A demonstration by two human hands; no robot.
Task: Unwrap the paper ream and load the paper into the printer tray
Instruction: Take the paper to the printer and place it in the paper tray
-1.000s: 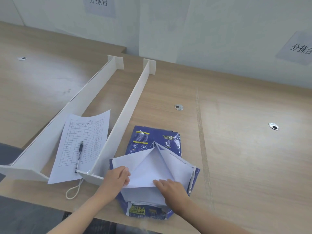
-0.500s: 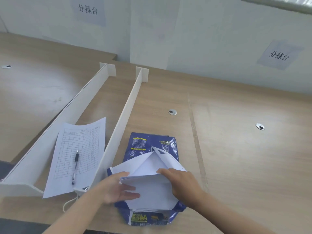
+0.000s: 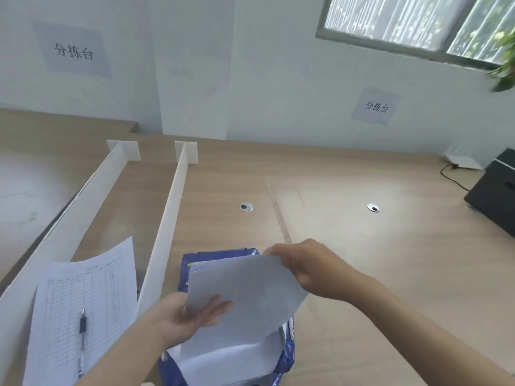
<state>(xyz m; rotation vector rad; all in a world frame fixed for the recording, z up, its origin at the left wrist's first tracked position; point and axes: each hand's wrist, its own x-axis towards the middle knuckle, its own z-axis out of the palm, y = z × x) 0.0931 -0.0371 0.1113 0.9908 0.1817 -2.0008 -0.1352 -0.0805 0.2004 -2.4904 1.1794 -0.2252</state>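
A blue paper ream wrapper (image 3: 192, 263) lies torn at the near edge of the wooden desk, with white paper showing inside it. Both hands hold a thin batch of white sheets (image 3: 245, 296) lifted above the wrapper. My left hand (image 3: 184, 319) grips the batch at its lower left edge, thumb on top. My right hand (image 3: 306, 266) pinches the upper right corner. A black printer (image 3: 496, 190) stands at the far right of the desk, partly cut off by the frame edge.
Two white divider boards (image 3: 164, 232) run from the back toward me on the left. Between them lies a printed form (image 3: 83, 296) with a pen (image 3: 82, 338) on it. Two cable grommets (image 3: 246, 207) sit mid-desk. A cable (image 3: 451, 176) runs behind the printer.
The hands have gone from spreading the wrapper flaps to lifting a batch of sheets out of it. The view has tilted up and right, bringing the printer and window into sight.
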